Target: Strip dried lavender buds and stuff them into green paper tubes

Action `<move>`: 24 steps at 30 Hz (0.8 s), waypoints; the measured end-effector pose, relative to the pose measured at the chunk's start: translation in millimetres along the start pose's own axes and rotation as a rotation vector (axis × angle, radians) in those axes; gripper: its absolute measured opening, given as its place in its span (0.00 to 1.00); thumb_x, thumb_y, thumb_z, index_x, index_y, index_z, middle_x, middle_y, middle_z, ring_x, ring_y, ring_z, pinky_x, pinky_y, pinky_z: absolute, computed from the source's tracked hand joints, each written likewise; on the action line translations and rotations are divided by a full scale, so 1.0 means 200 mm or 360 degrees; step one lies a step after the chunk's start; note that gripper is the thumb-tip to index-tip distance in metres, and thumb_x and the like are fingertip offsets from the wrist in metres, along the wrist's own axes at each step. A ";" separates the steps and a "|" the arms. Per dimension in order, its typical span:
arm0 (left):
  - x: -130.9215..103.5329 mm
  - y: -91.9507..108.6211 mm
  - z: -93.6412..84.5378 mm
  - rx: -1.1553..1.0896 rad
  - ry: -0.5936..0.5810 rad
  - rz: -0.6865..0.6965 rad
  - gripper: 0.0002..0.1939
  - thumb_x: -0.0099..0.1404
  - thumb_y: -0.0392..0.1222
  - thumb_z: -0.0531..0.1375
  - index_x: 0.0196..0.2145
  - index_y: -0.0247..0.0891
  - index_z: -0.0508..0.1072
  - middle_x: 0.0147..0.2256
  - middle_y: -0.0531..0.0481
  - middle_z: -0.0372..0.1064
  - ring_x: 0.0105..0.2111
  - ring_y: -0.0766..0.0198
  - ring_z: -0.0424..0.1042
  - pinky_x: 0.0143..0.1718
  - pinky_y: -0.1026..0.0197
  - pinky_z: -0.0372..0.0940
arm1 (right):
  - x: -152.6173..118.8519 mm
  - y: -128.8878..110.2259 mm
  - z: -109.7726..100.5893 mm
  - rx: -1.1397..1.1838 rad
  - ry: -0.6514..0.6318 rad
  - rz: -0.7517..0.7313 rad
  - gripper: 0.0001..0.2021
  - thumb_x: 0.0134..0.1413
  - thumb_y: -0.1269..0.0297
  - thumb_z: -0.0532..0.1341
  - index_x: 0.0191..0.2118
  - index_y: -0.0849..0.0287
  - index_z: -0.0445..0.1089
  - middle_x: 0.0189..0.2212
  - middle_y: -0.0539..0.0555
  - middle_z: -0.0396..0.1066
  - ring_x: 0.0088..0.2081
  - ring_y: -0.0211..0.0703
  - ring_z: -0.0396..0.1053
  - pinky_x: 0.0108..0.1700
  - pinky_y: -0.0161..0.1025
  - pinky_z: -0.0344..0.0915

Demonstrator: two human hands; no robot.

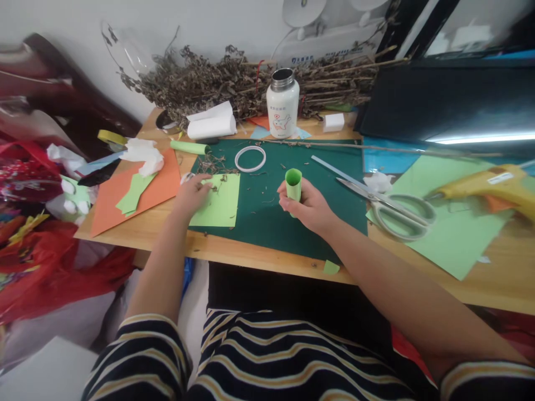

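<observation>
My right hand (311, 207) is wrapped round a rolled green paper tube (293, 188), which stands upright with its hollow end facing up. Over the left part of the dark green cutting mat (267, 223) is my left hand (194, 195). Its fingers are apart, above the edge of a light green paper sheet (221, 209) and close to a small heap of dried plant bits (213, 165). More crumbs lie scattered across the mat. A white ring (249, 159) rests behind, between the two hands.
To the right lie scissors (388, 206), a pale blue strip (338, 171) and a yellow glue gun (485, 186) on green paper. An open white bottle (283, 106) stands behind the mat, before dried branches (234, 78). Orange paper (137, 206) and another green roll (189, 147) are at left.
</observation>
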State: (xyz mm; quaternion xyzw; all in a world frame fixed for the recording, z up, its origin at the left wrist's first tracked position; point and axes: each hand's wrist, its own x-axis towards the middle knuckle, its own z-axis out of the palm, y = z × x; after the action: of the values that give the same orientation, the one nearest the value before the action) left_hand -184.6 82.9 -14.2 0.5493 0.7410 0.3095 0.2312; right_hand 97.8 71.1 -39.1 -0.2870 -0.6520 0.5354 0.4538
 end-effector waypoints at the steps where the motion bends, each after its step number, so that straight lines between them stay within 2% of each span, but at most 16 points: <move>1: 0.00 -0.01 0.00 0.0290 -0.0060 0.0077 0.11 0.52 0.43 0.57 0.35 0.41 0.72 0.18 0.55 0.58 0.20 0.67 0.57 0.25 0.64 0.53 | 0.00 0.00 0.00 0.0000 -0.0003 -0.0011 0.13 0.49 0.52 0.59 0.35 0.57 0.62 0.24 0.45 0.57 0.26 0.32 0.55 0.28 0.35 0.54; 4: 0.01 0.00 0.00 0.0739 -0.0177 0.0151 0.10 0.54 0.44 0.56 0.34 0.41 0.73 0.23 0.51 0.64 0.26 0.63 0.62 0.28 0.63 0.54 | 0.00 0.00 0.00 0.0005 -0.0012 -0.0032 0.13 0.49 0.52 0.59 0.35 0.57 0.62 0.24 0.46 0.57 0.26 0.31 0.55 0.28 0.34 0.55; 7: 0.03 0.00 0.01 0.0832 -0.0178 0.0174 0.06 0.54 0.43 0.56 0.28 0.40 0.71 0.22 0.50 0.64 0.25 0.62 0.62 0.25 0.63 0.52 | 0.00 0.00 0.00 0.0027 -0.0013 -0.0029 0.13 0.49 0.53 0.59 0.35 0.56 0.62 0.24 0.46 0.57 0.26 0.32 0.56 0.29 0.34 0.55; 9: 0.03 0.01 0.02 0.0754 -0.0153 0.0170 0.04 0.52 0.41 0.57 0.24 0.39 0.69 0.21 0.51 0.62 0.24 0.64 0.60 0.24 0.64 0.50 | 0.00 -0.01 0.00 0.0041 -0.0015 -0.0032 0.13 0.49 0.53 0.59 0.35 0.56 0.62 0.25 0.46 0.58 0.27 0.32 0.56 0.29 0.34 0.55; 11: 0.03 0.01 0.02 0.0385 -0.0109 0.0104 0.03 0.50 0.39 0.58 0.22 0.39 0.66 0.20 0.52 0.61 0.21 0.67 0.57 0.23 0.65 0.49 | 0.00 -0.01 0.00 0.0043 -0.0020 -0.0044 0.13 0.49 0.54 0.59 0.35 0.56 0.62 0.25 0.46 0.58 0.27 0.32 0.56 0.29 0.34 0.55; 16: 0.00 0.06 -0.01 -0.1005 -0.0049 -0.0239 0.08 0.53 0.43 0.51 0.21 0.39 0.55 0.19 0.56 0.54 0.14 0.74 0.42 0.16 0.67 0.40 | 0.01 -0.01 0.00 0.0022 -0.0027 -0.0041 0.13 0.48 0.53 0.59 0.35 0.57 0.61 0.24 0.46 0.58 0.27 0.32 0.56 0.28 0.34 0.55; 20: 0.00 0.12 -0.05 -0.1762 0.0026 -0.0342 0.09 0.53 0.41 0.47 0.19 0.38 0.51 0.19 0.55 0.54 0.15 0.75 0.43 0.14 0.69 0.40 | 0.00 -0.01 0.00 0.0017 -0.0016 -0.0040 0.13 0.48 0.53 0.59 0.35 0.57 0.62 0.25 0.46 0.58 0.26 0.32 0.56 0.28 0.34 0.54; 22: 0.01 0.15 -0.05 -0.1935 0.0067 -0.0394 0.08 0.54 0.40 0.46 0.19 0.38 0.51 0.19 0.54 0.55 0.15 0.75 0.45 0.14 0.69 0.41 | 0.00 -0.01 0.00 0.0030 -0.0014 -0.0040 0.13 0.49 0.53 0.59 0.35 0.57 0.62 0.25 0.46 0.58 0.26 0.32 0.56 0.28 0.34 0.54; 24: 0.03 0.16 -0.02 -0.1806 0.0077 -0.0456 0.08 0.54 0.39 0.47 0.19 0.38 0.53 0.18 0.55 0.52 0.14 0.75 0.45 0.15 0.69 0.41 | 0.00 0.00 0.00 0.0041 -0.0022 -0.0038 0.13 0.49 0.53 0.59 0.35 0.56 0.62 0.25 0.46 0.57 0.26 0.32 0.56 0.28 0.34 0.54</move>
State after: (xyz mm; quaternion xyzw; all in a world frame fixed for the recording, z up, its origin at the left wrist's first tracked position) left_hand -168.0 94.8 10.6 0.2268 0.5313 0.6361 0.5116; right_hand 97.2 71.5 -38.0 -0.2697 -0.6514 0.5404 0.4594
